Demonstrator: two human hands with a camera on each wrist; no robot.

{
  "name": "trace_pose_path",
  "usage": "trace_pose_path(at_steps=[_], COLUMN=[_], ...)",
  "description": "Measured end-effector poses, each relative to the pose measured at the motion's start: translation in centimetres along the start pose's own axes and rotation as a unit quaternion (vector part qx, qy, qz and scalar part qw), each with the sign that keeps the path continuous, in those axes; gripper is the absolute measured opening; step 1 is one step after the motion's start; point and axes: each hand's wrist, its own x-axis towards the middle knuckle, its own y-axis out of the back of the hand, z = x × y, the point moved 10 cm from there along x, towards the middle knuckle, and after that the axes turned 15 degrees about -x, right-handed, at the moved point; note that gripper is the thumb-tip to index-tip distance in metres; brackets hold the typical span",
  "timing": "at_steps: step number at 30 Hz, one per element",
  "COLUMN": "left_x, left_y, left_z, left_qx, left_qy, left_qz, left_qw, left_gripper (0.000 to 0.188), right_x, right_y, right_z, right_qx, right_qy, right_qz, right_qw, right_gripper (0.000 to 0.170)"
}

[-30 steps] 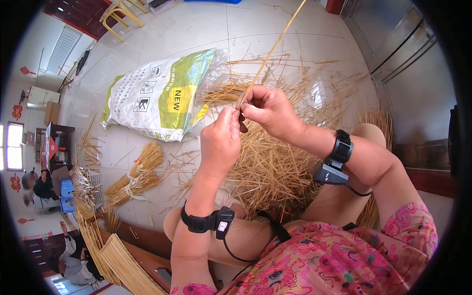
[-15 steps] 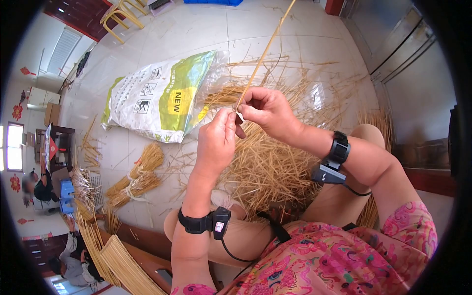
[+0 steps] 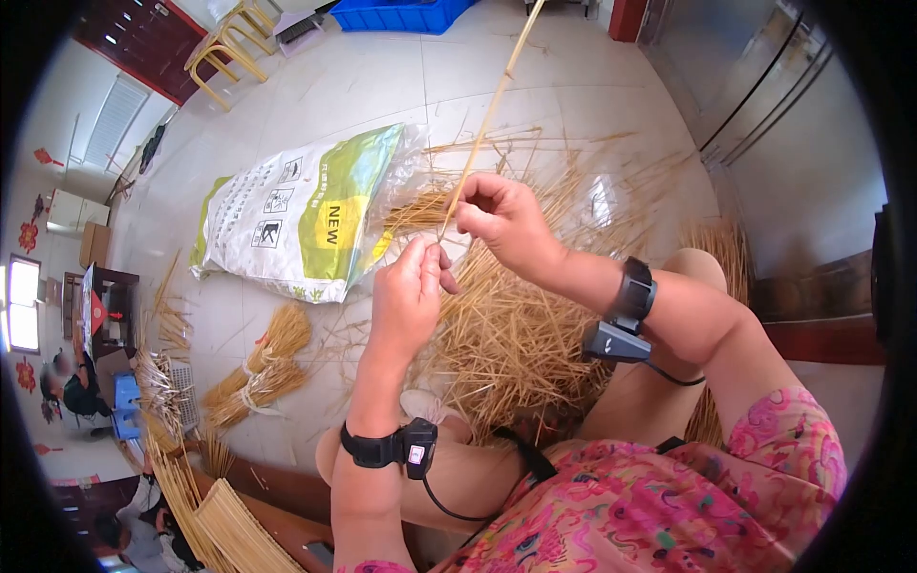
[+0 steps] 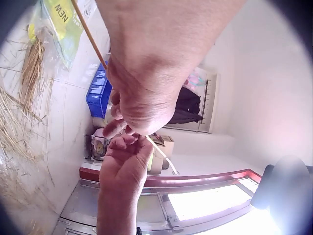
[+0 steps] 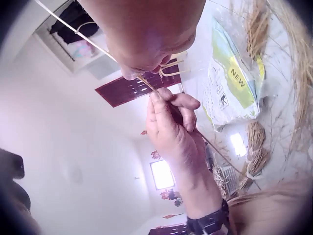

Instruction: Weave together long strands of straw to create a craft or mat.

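Clock positions taken from the hands, head view.

Left hand [image 3: 409,286]: thumb and index finger together, clamped on the lower part of a straw stalk [image 3: 492,105]. Right hand [image 3: 506,224]: just beside it at 1 o'clock, thumb and fingers also clamped on the stalk, other fingers curled inward. The stalk slants up from both hands toward 1 o'clock and leaves the frame at the top. In the right wrist view a thin strand [image 5: 220,152] runs out past the left hand; whether it is the same stalk, cannot tell.

Surroundings: white-and-green sack [image 3: 287,220] marked NEW lies on the tiled floor at 9 o'clock, a sheaf of stalks [image 3: 418,212] near its clear plastic end. Heap of loose straw [image 3: 521,353] at 5 o'clock, on the floor between the legs. Tied straw bundles [image 3: 258,368] at 8 o'clock, on the floor. Upright stalks [image 3: 723,256] at 3 o'clock. Blue crate [image 3: 396,14] near 12 o'clock, well apart. Black wristbands [image 3: 374,447] on both forearms.
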Motion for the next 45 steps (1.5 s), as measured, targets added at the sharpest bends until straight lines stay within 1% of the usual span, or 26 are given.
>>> trace_pose_path(at_steps=[1,4,7,10,13,16,19,22,23,25,26,27,28,29,30,31,34,35,36,37,40,41,43,44,45], left_x=[0.0,-0.3,-0.4,-0.4,-0.5,-0.7,-0.9,-1.1,-1.2,-1.3,-1.3,-1.4,-1.4,-1.4,-1.5,-1.5,-1.6,-1.6,-1.6,-1.8,-1.8,-1.8,-1.9,-1.8,-1.9], left_y=[0.1,0.4,0.5,0.5,0.6,1.2,2.1,3.5,3.9,4.6,4.8,5.0,5.1,5.0,4.9,4.7,4.2,3.9,3.7,3.4,2.5,2.2,1.7,1.6,1.5], left_z=[-0.2,-0.6,-0.4,-0.6,-0.8,-1.3,-1.8,-1.7,-1.6,-1.1,-0.8,-0.4,0.1,0.4,0.8,1.2,1.7,1.9,2.1,2.2,2.5,2.6,2.9,2.9,3.0], left_qx=[0.003,0.004,0.025,0.041,0.059,0.075,0.147,0.196,0.2,0.208,0.211,0.213,0.215,0.223,0.231,0.24,0.23,0.239,0.248,0.257,0.281,0.283,0.286,0.286,0.286], left_qy=[0.0,0.01,0.001,0.004,0.001,0.002,0.007,-0.047,-0.059,-0.085,-0.094,-0.103,-0.112,-0.118,-0.124,-0.13,-0.147,-0.158,-0.17,-0.18,-0.188,-0.196,-0.214,-0.21,-0.206], left_qz=[0.004,0.012,0.02,0.014,0.021,0.034,0.049,0.111,0.129,0.161,0.171,0.181,0.19,0.192,0.194,0.196,0.195,0.193,0.191,0.189,0.167,0.166,0.164,0.159,0.153], left_qw=[1.0,1.0,0.999,0.999,0.998,0.997,0.988,0.973,0.97,0.961,0.958,0.955,0.951,0.948,0.945,0.942,0.942,0.938,0.934,0.93,0.926,0.924,0.919,0.921,0.923], left_gripper=[0.023,0.017,0.018,0.018,0.017,0.015,0.013,0.01,0.009,0.009,0.009,0.009,0.01,0.009,0.009,0.009,0.009,0.008,0.008,0.008,0.007,0.007,0.007,0.008,0.008], right_x=[0.2,0.0,0.0,0.2,0.7,2.7,3.4,3.2,3.3,3.4,3.0,2.5,2.0,0.7,-1.2,-3.4,-3.7,-2.9,-2.1,-1.5,-0.6,-0.5,-0.6,-0.6,-0.6], right_y=[-0.2,-0.3,-0.6,-0.1,2.3,6.1,9.6,11.9,12.0,9.7,8.5,6.3,3.5,0.8,-1.6,-2.8,-4.4,-4.3,-4.1,-3.7,-1.9,-1.5,-1.5,-1.5,-1.4], right_z=[0.0,-0.4,0.2,0.6,0.0,-0.4,-1.7,-1.9,-1.0,0.5,1.4,2.2,2.5,3.2,3.4,4.1,4.1,3.8,3.5,3.4,1.5,1.7,1.5,1.4,1.4], right_qx=[0.0,-0.005,0.0,-0.034,-0.035,0.03,0.077,0.102,0.089,-0.032,-0.093,-0.171,-0.294,-0.406,-0.468,-0.44,-0.41,-0.325,-0.236,-0.144,-0.072,-0.081,-0.071,-0.066,-0.05], right_qy=[0.01,0.032,0.005,-0.014,-0.042,-0.023,0.0,-0.026,-0.049,-0.119,-0.153,-0.172,-0.133,-0.089,-0.022,-0.078,-0.028,-0.053,-0.078,-0.103,-0.079,-0.083,-0.086,-0.088,-0.072], right_qz=[-0.031,-0.037,-0.053,-0.028,0.052,0.132,0.207,0.264,0.252,0.153,0.103,0.006,-0.13,-0.262,-0.354,-0.429,-0.38,-0.329,-0.275,-0.216,-0.097,-0.082,-0.085,-0.086,-0.077], right_qw=[0.999,0.999,0.999,0.999,0.997,0.99,0.975,0.959,0.962,0.98,0.979,0.97,0.937,0.871,0.809,0.785,0.829,0.885,0.929,0.96,0.99,0.99,0.99,0.99,0.993], right_gripper=[0.004,0.004,0.006,0.006,0.006,0.005,0.01,0.011,0.013,0.014,0.014,0.015,0.014,0.014,0.014,0.015,0.014,0.014,0.014,0.015,0.016,0.017,0.016,0.015,0.014])
